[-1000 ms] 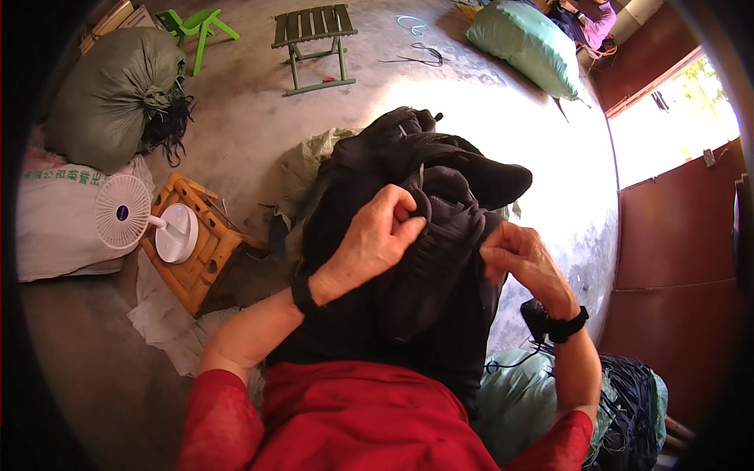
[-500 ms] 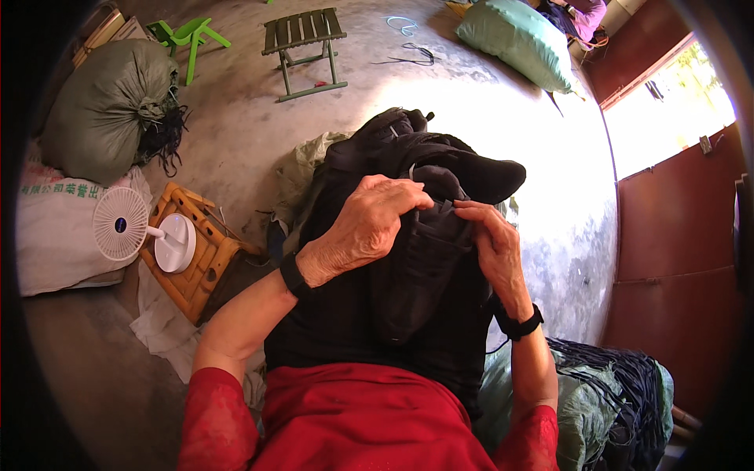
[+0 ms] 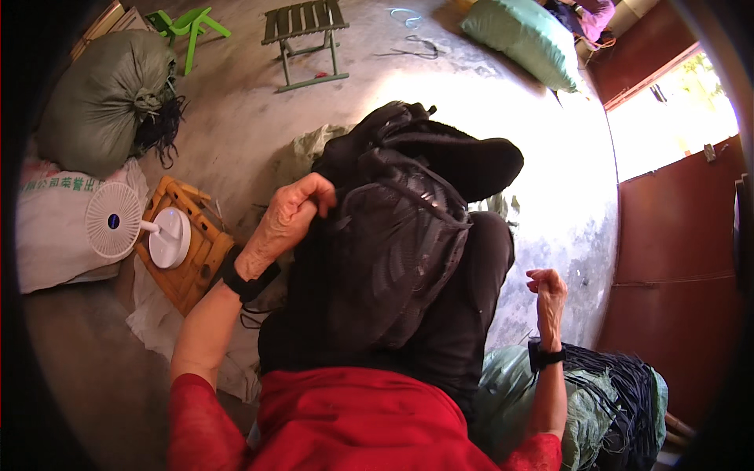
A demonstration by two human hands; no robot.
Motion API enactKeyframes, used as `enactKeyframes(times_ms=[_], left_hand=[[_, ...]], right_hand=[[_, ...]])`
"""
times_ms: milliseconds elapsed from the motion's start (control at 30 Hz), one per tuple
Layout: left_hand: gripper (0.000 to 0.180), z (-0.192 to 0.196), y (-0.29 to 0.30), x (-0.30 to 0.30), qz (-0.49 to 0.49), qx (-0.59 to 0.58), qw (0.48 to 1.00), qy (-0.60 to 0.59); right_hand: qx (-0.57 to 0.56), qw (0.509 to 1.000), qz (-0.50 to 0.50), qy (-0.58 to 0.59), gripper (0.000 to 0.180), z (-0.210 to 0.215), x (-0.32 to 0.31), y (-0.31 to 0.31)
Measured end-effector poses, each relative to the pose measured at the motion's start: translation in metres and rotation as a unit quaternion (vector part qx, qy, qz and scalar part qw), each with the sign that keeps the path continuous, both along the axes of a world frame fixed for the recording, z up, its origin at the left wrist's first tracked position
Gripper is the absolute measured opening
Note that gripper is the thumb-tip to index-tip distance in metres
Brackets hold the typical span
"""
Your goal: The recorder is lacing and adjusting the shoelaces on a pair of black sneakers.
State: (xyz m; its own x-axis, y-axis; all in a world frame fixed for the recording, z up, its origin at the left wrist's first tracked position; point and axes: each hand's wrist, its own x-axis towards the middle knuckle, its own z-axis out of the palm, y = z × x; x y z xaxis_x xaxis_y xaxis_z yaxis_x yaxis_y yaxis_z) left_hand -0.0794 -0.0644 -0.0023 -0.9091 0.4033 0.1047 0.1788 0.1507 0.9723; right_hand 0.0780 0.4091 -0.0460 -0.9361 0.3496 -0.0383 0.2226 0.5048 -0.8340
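Observation:
A black mesh shoe upper [image 3: 385,259] lies across my lap, its narrower end toward me and its opening facing away. Just beyond it rests a pile of other black shoe pieces, with a padded curved one [image 3: 479,165] sticking out to the right. My left hand [image 3: 294,216] is closed at the upper's left edge, fingertips bent in against the dark material; what they pinch is hidden. Out to the right, off the upper, my right hand [image 3: 548,294] hangs in the air above the floor with its fingers drawn together. Whether a thin lace is in them cannot be made out.
At my left, a white fan [image 3: 169,238] stands on a bamboo stool [image 3: 192,275] beside stuffed sacks [image 3: 106,102]. Dark cords [image 3: 628,392] drape over a green sack at my right. Ahead are a folding stool [image 3: 305,23], a pale green sack [image 3: 522,39] and another person [image 3: 593,17].
Both hands have parted from the middle of the shoe upper: the left moved left, the right swung out right and nearer me. The upper now looks wider and turned.

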Motion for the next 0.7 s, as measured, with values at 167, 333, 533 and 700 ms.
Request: enactKeyframes(times_ms=[167,333,533,700], left_hand=[[0.025,0.025,0.045,0.002,-0.056,0.031,0.998,0.021],[0.026,0.044,0.072,0.022,-0.071,0.034,0.995,0.069],[0.021,0.043,0.087,0.03,-0.007,-0.187,0.92,0.343],[0.021,0.062,0.087,0.026,-0.031,-0.339,0.838,0.426]], right_hand=[[0.078,0.994,0.03,0.074,0.017,-0.001,0.005,-0.054],[0.116,0.96,-0.061,0.248,0.016,0.067,-0.012,-0.121],[0.037,0.981,0.091,0.167,0.028,0.065,-0.013,-0.173],[0.247,0.945,0.134,0.165,0.054,0.057,0.0,-0.192]])
